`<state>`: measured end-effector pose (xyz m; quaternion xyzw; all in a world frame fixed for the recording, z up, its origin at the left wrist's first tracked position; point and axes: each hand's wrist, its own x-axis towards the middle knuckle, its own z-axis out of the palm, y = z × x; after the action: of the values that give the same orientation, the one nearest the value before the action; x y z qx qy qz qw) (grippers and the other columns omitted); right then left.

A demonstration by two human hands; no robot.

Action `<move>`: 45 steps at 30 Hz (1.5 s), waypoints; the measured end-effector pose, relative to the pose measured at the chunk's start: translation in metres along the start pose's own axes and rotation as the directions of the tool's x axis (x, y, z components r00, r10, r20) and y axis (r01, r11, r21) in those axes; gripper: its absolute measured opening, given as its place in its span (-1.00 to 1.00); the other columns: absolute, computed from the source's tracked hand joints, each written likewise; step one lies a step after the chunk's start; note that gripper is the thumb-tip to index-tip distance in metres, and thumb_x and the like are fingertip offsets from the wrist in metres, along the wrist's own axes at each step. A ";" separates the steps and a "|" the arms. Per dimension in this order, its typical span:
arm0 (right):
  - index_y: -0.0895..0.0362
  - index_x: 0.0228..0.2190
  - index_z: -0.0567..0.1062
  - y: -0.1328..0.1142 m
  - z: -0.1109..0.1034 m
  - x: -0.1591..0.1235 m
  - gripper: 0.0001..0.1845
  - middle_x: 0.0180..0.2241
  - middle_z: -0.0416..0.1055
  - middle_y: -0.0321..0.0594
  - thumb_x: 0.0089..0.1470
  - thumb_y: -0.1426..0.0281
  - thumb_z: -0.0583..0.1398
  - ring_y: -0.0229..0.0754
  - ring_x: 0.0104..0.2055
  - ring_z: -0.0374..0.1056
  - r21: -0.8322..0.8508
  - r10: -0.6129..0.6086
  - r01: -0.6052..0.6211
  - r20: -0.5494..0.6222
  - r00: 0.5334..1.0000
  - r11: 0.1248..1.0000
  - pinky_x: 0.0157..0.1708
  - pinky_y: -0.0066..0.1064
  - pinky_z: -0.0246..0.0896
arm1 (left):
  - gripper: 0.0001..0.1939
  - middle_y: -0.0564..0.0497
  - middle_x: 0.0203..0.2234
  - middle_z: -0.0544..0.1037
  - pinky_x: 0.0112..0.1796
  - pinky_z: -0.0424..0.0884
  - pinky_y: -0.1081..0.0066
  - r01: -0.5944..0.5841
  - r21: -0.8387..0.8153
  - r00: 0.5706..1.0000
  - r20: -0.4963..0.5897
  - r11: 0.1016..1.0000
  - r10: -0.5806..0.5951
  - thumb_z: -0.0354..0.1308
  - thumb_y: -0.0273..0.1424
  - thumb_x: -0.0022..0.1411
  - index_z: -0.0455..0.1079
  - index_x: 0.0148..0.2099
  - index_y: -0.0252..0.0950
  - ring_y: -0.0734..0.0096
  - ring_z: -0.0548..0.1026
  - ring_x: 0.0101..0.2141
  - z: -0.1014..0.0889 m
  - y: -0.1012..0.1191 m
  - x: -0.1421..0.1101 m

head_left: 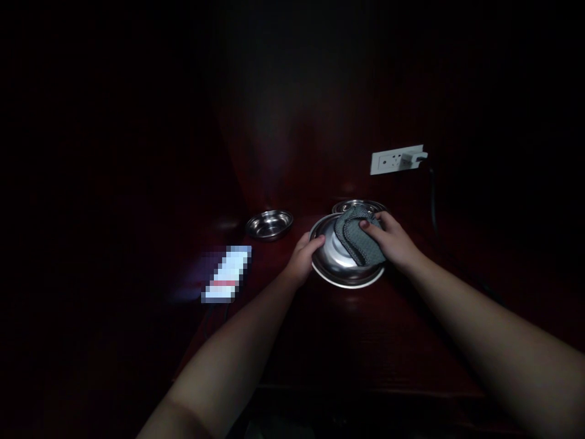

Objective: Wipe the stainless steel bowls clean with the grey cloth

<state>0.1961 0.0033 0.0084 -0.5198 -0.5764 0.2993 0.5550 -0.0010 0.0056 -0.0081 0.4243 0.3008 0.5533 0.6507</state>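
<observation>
A shiny steel bowl [336,268] is tilted in front of me, above the dark red table. My left hand [305,259] grips its left rim, thumb over the edge and fingers underneath. In my right hand [393,239] is a folded grey-green cloth [359,238] with a dark edge, pressed against the bowl's right part and covering much of it. My right thumb lies on the cloth; the other fingers are partly hidden.
Another steel bowl [269,225] sits at the back left, and a steel dish [359,206] stands behind the held bowl. A bright, blurred-out screen [228,274] lies left. On the wall, a white socket [386,161] holds a plug with a dark cable [433,201] hanging down.
</observation>
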 end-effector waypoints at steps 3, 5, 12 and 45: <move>0.08 -0.37 0.30 -0.002 0.000 -0.001 -0.57 -0.41 0.36 -0.28 -0.16 0.03 0.22 -0.17 -0.38 0.30 0.000 0.005 -0.005 0.001 1.000 1.000 -0.40 -0.32 0.17 | -0.66 0.02 -0.36 0.53 -0.15 0.27 0.33 -0.010 0.008 1.000 0.006 1.000 0.010 0.29 -0.30 -0.13 0.42 -0.24 -0.30 0.36 0.46 -0.29 0.000 0.001 0.000; 0.08 -0.37 0.30 -0.004 0.000 -0.002 -0.57 -0.41 0.36 -0.27 -0.16 0.03 0.22 -0.17 -0.38 0.29 -0.005 0.013 -0.013 -0.006 1.000 1.000 -0.40 -0.32 0.17 | -0.66 0.01 -0.37 0.53 -0.14 0.26 0.33 -0.016 0.015 1.000 0.013 1.000 0.016 0.29 -0.29 -0.13 0.42 -0.26 -0.30 0.34 0.46 -0.29 0.000 0.001 0.000; 0.07 -0.36 0.29 -0.007 0.000 -0.003 -0.57 -0.41 0.35 -0.27 -0.16 0.03 0.22 -0.15 -0.38 0.29 -0.003 0.020 -0.020 0.011 1.000 1.000 -0.42 -0.33 0.18 | -0.66 0.00 -0.38 0.54 -0.13 0.27 0.31 -0.022 0.038 1.000 0.005 0.999 0.021 0.29 -0.29 -0.13 0.43 -0.26 -0.31 0.32 0.46 -0.28 0.001 0.004 0.000; 0.08 -0.36 0.30 -0.009 -0.001 -0.004 -0.59 -0.41 0.37 -0.26 -0.15 0.05 0.21 -0.15 -0.38 0.31 -0.004 0.000 0.000 0.049 0.999 1.000 -0.41 -0.32 0.19 | -0.69 0.02 -0.42 0.53 -0.15 0.26 0.32 -0.022 0.029 1.000 0.013 0.999 0.021 0.29 -0.29 -0.13 0.43 -0.29 -0.31 0.34 0.46 -0.32 0.003 0.006 -0.003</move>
<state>0.1940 -0.0031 0.0152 -0.5136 -0.5902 0.3108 0.5397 -0.0012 0.0023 -0.0016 0.4406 0.3001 0.5531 0.6402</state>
